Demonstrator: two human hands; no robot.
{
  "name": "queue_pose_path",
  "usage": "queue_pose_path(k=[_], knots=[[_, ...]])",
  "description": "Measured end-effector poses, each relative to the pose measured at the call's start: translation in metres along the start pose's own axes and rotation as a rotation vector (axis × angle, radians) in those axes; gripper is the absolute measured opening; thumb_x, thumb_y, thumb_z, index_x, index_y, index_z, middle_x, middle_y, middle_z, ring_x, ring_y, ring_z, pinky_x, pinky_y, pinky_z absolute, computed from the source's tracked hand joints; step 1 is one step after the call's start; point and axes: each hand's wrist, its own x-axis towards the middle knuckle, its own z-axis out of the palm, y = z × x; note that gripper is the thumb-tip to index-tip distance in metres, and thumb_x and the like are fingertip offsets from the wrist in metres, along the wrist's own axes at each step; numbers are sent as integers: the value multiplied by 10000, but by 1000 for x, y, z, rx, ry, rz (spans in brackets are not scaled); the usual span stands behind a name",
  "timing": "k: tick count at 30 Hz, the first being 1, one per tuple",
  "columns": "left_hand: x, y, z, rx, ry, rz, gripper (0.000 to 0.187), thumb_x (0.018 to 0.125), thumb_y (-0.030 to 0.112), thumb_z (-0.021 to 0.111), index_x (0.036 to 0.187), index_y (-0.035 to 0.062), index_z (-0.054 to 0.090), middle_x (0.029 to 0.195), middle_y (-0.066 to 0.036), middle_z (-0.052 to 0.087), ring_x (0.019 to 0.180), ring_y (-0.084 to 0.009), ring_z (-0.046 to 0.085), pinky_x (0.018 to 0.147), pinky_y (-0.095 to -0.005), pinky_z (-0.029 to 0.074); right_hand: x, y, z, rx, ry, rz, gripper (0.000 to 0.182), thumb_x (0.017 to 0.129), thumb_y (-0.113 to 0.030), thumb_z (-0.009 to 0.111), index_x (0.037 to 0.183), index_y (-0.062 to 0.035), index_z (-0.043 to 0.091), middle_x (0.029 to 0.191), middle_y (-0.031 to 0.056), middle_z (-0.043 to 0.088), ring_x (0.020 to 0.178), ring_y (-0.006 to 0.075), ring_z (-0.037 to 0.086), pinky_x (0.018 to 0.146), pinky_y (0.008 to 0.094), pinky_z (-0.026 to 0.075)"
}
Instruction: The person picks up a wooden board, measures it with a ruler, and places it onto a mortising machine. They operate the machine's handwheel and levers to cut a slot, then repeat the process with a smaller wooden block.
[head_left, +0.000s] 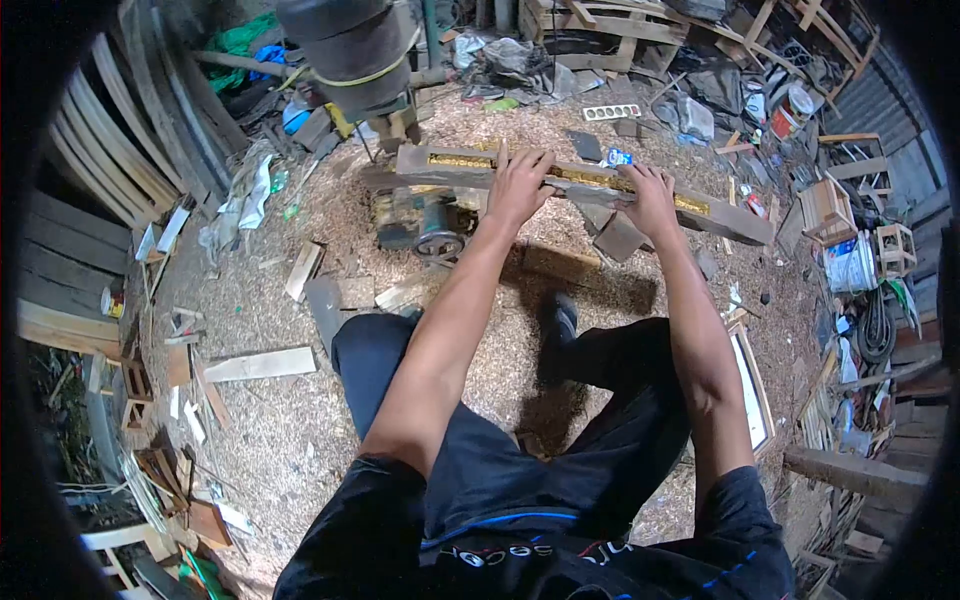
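A long grey wooden beam (pixel 737 220) lies across the view, tilting down to the right, with a shiny gold patterned strip (pixel 460 160) along its upper face. My left hand (pixel 520 182) grips it left of its middle, fingers over the far edge and thumb on the near side. My right hand (pixel 650 198) holds it further right, fingers bent over the strip. Parts of the strip are hidden under both hands. Below the beam's left half stands a machine with a round handwheel (pixel 440 245).
Wood shavings cover the floor (pixel 270 430). Offcuts such as a pale board (pixel 260 364) lie at the left. A dark barrel-like container (pixel 350 55) stands at the back. A power strip (pixel 611 112), a white bucket (pixel 848 265) and a framed panel (pixel 752 385) are at the right.
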Motion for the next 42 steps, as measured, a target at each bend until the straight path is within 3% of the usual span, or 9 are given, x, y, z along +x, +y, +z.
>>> queue_pose_path(k=[8, 18, 27, 39, 42], knots=[[24, -14, 69, -79, 7, -43, 576, 730, 200, 773, 1257, 101, 562, 1237, -70, 555, 1229, -262, 470, 1173, -537, 165, 22, 33, 24, -49, -86, 78, 652, 662, -266, 827, 1254, -173, 569, 1247, 67, 566, 1182, 312, 494, 1010, 569, 300], [23, -40, 69, -171, 50, -61, 597, 707, 141, 778, 1267, 107, 574, 1248, -84, 563, 1197, -269, 491, 1169, -555, 141, 50, 26, 39, -45, -162, 86, 655, 645, -284, 835, 1241, -183, 583, 1256, 75, 581, 1211, 320, 484, 1006, 548, 315], [25, -30, 77, -224, 97, -86, 557, 728, 220, 779, 1228, 75, 582, 1221, -96, 567, 1208, -271, 482, 1164, -565, 125, 50, 28, 25, -29, -65, 25, 609, 624, -200, 837, 1189, -153, 612, 1169, 68, 607, 1138, 317, 514, 975, 494, 328], [22, -34, 98, -209, 98, -71, 597, 728, 222, 785, 1275, 103, 577, 1247, -107, 572, 1211, -269, 498, 1176, -549, 105, 49, 35, 32, -144, -113, 53, 692, 605, -262, 850, 1239, -176, 585, 1234, 65, 597, 1198, 295, 493, 1023, 496, 310], [23, -34, 97, -222, 80, -61, 587, 718, 213, 788, 1258, 98, 589, 1231, -114, 575, 1195, -284, 504, 1171, -549, 117, 45, 38, 40, -104, -116, 92, 631, 631, -218, 845, 1213, -208, 601, 1229, 73, 590, 1171, 327, 510, 1034, 537, 296]])
